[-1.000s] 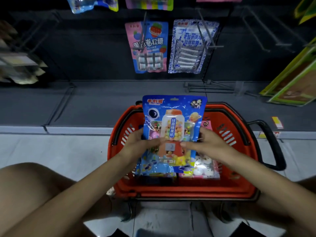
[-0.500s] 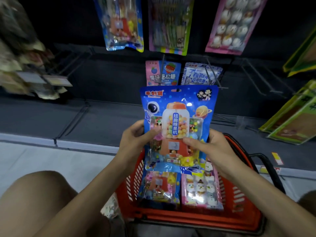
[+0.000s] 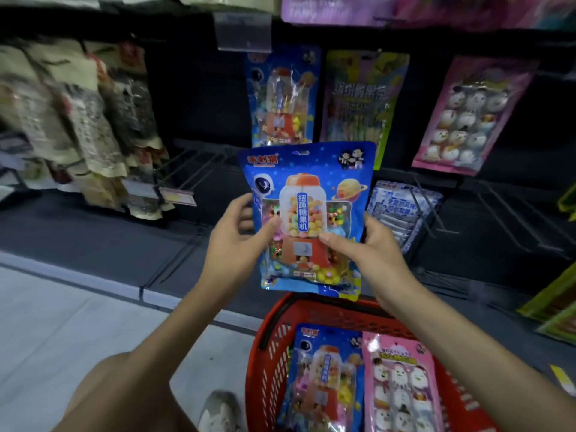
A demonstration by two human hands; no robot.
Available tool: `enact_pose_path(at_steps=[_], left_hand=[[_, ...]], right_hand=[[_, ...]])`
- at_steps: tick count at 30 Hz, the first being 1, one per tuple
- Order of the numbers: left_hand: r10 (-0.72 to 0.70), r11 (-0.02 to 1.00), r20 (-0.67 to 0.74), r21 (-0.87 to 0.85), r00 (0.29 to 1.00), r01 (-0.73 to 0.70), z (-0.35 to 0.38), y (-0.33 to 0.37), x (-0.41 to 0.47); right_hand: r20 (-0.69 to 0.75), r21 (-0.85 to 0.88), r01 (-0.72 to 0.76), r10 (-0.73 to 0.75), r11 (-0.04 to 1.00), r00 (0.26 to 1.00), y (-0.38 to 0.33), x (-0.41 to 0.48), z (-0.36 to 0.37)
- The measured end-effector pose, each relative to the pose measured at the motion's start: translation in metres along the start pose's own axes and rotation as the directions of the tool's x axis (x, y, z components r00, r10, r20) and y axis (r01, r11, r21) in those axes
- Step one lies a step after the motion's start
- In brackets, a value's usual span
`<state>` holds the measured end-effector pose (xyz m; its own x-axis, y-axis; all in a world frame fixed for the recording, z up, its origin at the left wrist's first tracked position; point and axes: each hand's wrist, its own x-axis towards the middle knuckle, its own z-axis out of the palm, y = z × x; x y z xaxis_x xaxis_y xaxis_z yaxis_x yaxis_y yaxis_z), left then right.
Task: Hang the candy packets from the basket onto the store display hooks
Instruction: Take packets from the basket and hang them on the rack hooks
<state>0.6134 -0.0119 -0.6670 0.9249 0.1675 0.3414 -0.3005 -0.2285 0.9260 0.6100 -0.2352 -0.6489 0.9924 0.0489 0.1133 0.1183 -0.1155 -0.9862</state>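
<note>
1 packet (image 3: 307, 213) in left hand (image 3: 237, 229), right hand (image 3: 374, 247), basket (image 3: 269, 363) cropped btm

Between left hand (image 3: 237, 235) and right hand (image 3: 371, 247), gripped at both side edges: held packet (image 3: 307, 219), upright, above the far rim of the basket (image 3: 267, 366). In the basket, side by side (both lying flat): gumball packet (image 3: 324, 378) left, snowman packet (image 3: 402, 388) right. Behind and above: hanging packets (image 3: 361, 101) in a row. Lower, just right of the right hand: hooked packet (image 3: 402, 210). Far left: bags (image 3: 78, 129).
</note>
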Motion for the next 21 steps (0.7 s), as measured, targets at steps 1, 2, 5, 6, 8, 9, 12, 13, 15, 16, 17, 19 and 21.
enact_pose_path(at_steps=[1,2,5,6,8,9,12,13,15,16,17,19,21], left_hand=[[0.03,0.999,0.003,0.026,1.0,-0.03,-0.007,0.004,0.007],[0.057,0.997,0.001,0.054,0.998,-0.057,-0.014,0.008,0.015],[0.181,0.96,-0.047,0.225,0.982,-0.167,-0.038,0.02,0.046],[0.25,0.92,-0.055,0.324,0.967,-0.22,-0.046,0.024,0.058],[0.38,0.791,-0.043,0.533,0.924,-0.3,-0.06,0.035,0.08],[0.426,0.72,-0.033,0.617,0.904,-0.316,-0.066,0.042,0.09],[0.551,0.515,-0.001,0.788,0.835,-0.338,-0.077,0.064,0.117],[0.59,0.456,0.019,0.817,0.807,-0.352,-0.08,0.072,0.125],[0.648,0.35,0.078,0.853,0.758,-0.387,-0.082,0.084,0.141],[0.665,0.292,0.116,0.869,0.738,-0.4,-0.082,0.088,0.149],[0.676,0.231,0.154,0.884,0.72,-0.406,-0.08,0.091,0.156],[0.683,0.124,0.224,0.902,0.695,-0.413,-0.075,0.095,0.168],[0.687,0.055,0.263,0.91,0.677,-0.41,-0.069,0.097,0.178]], right_hand=[[-0.001,0.013,0.014,-0.014,1.0,1.0,-0.005,0.006,0.005],[-0.004,0.031,0.032,-0.032,0.999,0.999,-0.008,0.013,0.01],[-0.009,0.058,0.074,-0.074,0.996,0.997,-0.019,0.031,0.024],[-0.015,0.058,0.09,-0.089,0.994,0.996,-0.022,0.036,0.027],[-0.022,0.047,0.107,-0.106,0.993,0.994,-0.027,0.045,0.033],[-0.027,0.043,0.113,-0.112,0.993,0.993,-0.029,0.048,0.035],[-0.049,0.045,0.119,-0.116,0.992,0.992,-0.031,0.058,0.042],[-0.053,0.05,0.117,-0.115,0.992,0.992,-0.031,0.06,0.044],[-0.067,0.054,0.124,-0.121,0.991,0.99,-0.031,0.066,0.047],[-0.075,0.046,0.124,-0.12,0.991,0.99,-0.03,0.068,0.048],[-0.084,0.036,0.12,-0.117,0.992,0.99,-0.03,0.07,0.049],[-0.107,0.023,0.114,-0.111,0.993,0.988,-0.027,0.074,0.051],[-0.122,0.015,0.113,-0.11,0.994,0.986,-0.024,0.078,0.051]])
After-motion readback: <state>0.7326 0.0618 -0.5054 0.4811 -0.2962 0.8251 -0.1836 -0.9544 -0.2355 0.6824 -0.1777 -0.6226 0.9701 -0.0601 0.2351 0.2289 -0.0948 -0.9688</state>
